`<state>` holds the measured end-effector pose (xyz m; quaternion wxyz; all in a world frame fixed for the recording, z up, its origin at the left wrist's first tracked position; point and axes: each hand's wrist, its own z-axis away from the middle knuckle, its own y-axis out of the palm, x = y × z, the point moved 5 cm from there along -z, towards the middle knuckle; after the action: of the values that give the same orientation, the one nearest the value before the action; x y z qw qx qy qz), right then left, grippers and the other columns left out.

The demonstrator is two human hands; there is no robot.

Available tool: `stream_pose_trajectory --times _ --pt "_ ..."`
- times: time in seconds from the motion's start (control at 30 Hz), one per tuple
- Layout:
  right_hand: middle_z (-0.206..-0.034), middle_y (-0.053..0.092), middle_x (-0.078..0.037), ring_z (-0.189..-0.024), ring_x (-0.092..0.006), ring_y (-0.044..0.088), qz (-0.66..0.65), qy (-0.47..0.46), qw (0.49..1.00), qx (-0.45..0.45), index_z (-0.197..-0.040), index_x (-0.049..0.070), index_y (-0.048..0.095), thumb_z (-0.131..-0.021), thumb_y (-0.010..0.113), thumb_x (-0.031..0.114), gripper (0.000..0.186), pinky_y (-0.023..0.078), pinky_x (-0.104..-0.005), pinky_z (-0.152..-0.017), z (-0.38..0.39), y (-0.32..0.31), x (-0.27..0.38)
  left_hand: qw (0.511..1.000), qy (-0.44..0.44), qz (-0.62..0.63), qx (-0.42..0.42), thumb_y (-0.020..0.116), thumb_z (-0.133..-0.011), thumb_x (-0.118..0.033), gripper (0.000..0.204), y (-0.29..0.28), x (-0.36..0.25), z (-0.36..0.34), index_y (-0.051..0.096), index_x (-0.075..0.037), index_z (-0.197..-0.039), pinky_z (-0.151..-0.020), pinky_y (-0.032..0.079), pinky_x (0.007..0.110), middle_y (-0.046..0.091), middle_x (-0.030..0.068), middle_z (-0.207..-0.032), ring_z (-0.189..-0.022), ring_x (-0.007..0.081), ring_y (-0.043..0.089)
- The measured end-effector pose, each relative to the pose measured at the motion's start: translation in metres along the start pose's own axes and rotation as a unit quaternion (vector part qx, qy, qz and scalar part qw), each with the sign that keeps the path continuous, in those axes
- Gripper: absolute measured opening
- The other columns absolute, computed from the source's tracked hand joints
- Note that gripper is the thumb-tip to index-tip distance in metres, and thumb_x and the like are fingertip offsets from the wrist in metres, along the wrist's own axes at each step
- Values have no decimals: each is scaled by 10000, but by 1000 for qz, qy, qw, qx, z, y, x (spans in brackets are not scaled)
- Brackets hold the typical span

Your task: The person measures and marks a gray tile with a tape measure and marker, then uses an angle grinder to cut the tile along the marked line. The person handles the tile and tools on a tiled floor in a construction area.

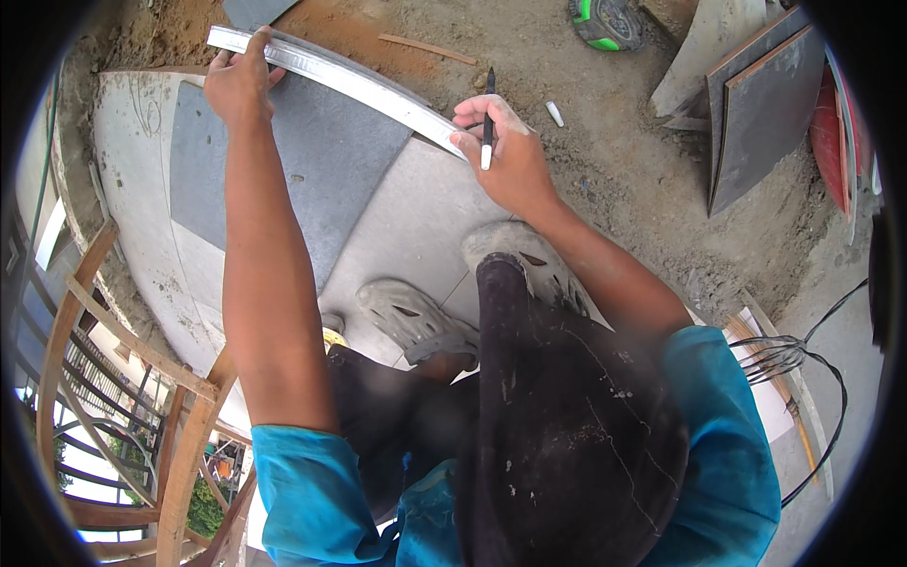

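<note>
L hand (241,87) grips the L end of a silver bar (350,85), which runs along the far edge of a dk grey tile (293,165). R hand (510,156) holds a blk/wht marker (488,123) nr bar's R end; wht cap (555,114) on dirt (605,180) to R.

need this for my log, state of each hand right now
Left hand: closed on the metal bar, near one end.
Right hand: holding a pen in its fingers.

We count one bar (359,88) in our left fingers (260,42), one pen (487,134) in our right fingers (470,107), one cap (555,114) beside those, and two shoes (402,304) below.
</note>
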<state>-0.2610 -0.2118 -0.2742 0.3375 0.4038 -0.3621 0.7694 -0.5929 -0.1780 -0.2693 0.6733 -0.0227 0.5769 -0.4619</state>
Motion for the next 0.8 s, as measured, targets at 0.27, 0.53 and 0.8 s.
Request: stream_pose_trajectory --times 0.27,0.53,0.8 --pt "-1014 713 -92 -880 -258 697 4 -4 1000 -1 -1115 80 603 -883 725 118 266 525 -370 -749 -2 3 -3 1000 -6 1 -14 836 -795 -188 797 0 3 1 427 183 -1369 -734 667 328 599 222 -1201 -1005 240 668" --pt "-1015 704 -88 -879 -262 689 -1 -2 1000 -5 -1122 86 600 -884 730 128 275 526 -371 -760 -2 5 -5 1000 -1 -2 -1 747 -874 -208 773 -2 -3 8 363 185 -1418 -743 669 352 566 220 -1205 -1046 274 651" --pt "-1031 691 -96 -970 -279 680 9 3 1000 5 -1126 72 589 -883 721 102 278 517 -378 -829 -2 4 0 998 40 34 -15 641 -927 -70 628 -6 2 17 361 101 -1462 -664 662 308 567 182 -1239 -959 232 685"
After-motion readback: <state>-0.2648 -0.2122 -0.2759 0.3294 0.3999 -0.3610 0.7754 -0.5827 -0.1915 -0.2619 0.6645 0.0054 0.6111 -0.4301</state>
